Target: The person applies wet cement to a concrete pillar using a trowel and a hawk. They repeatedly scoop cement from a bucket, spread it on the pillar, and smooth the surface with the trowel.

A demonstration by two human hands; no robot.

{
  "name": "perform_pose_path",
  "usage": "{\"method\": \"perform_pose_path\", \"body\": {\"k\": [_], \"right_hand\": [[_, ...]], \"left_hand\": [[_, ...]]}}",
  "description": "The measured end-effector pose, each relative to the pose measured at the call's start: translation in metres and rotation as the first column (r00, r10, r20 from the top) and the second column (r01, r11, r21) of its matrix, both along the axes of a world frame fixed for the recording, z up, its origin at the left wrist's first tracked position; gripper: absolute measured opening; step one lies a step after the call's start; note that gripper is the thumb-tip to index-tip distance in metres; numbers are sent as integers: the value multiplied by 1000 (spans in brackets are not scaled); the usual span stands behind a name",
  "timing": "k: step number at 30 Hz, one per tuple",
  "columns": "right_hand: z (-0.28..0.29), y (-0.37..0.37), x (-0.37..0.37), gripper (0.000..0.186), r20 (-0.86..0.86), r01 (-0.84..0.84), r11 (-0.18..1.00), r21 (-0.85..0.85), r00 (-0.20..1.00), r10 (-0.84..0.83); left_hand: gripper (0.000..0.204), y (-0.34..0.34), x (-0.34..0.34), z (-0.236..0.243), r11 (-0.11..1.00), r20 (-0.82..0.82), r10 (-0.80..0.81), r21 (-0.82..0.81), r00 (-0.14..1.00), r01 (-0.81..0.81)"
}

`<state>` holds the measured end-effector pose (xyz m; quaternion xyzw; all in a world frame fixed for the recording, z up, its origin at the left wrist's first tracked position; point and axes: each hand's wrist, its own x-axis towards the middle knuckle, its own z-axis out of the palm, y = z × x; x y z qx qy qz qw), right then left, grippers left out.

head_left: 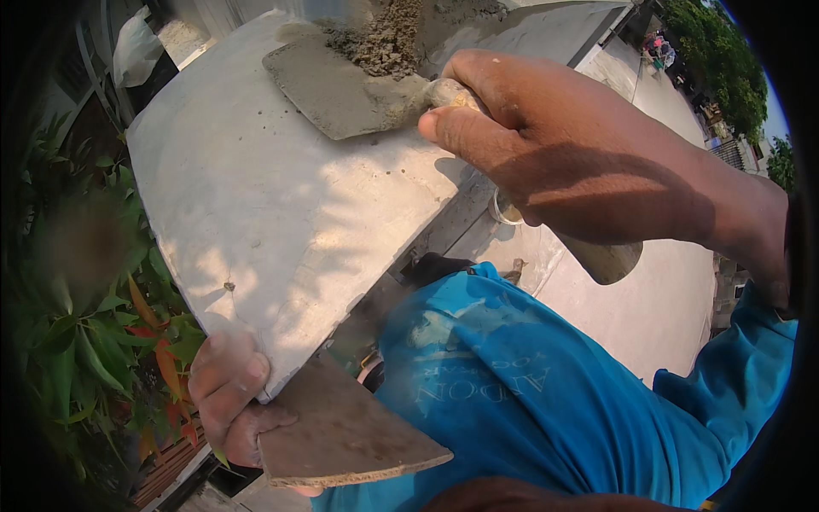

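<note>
My right hand grips the handle of a mortar-coated trowel, whose flat blade lies on top of a grey concrete slab. A heap of wet mortar sits on the slab just beyond the blade. My left hand is at the slab's near corner and holds a flat brown board by its edge, thumb on top, the board reaching out under the corner. My blue sleeve fills the lower middle of the view.
Green and red leafy plants crowd the left side below the slab. A pale concrete surface lies to the right and further down. A white bag hangs at the upper left. Trees and a street show at the far upper right.
</note>
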<state>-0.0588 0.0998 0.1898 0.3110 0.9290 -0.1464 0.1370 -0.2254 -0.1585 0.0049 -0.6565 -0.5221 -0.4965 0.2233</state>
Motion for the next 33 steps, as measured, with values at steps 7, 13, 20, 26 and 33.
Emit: {"method": "perform_pose_path", "body": {"k": [7,13,20,26,33], "right_hand": [[-26,7,-18,38,50,-21,999,30,999,19],[-5,-9,51,41,-227,-99,995,-24,970,91],[5,-7,180,57,-439,-53,998,29,897,60],[-36,36,253,50,-341,143,980,138,936,-89],[-96,96,312,53,-142,626,771,115,779,-611]], "left_hand": [[67,31,33,3,971,218,68,208,974,-114],[81,26,23,-3,978,170,55,191,984,-87],[77,-5,4,-4,999,51,11,47,999,-14],[41,-41,-48,-4,985,-293,72,-129,953,-115],[33,-69,-109,-11,990,-457,127,-1,881,-143]]}}
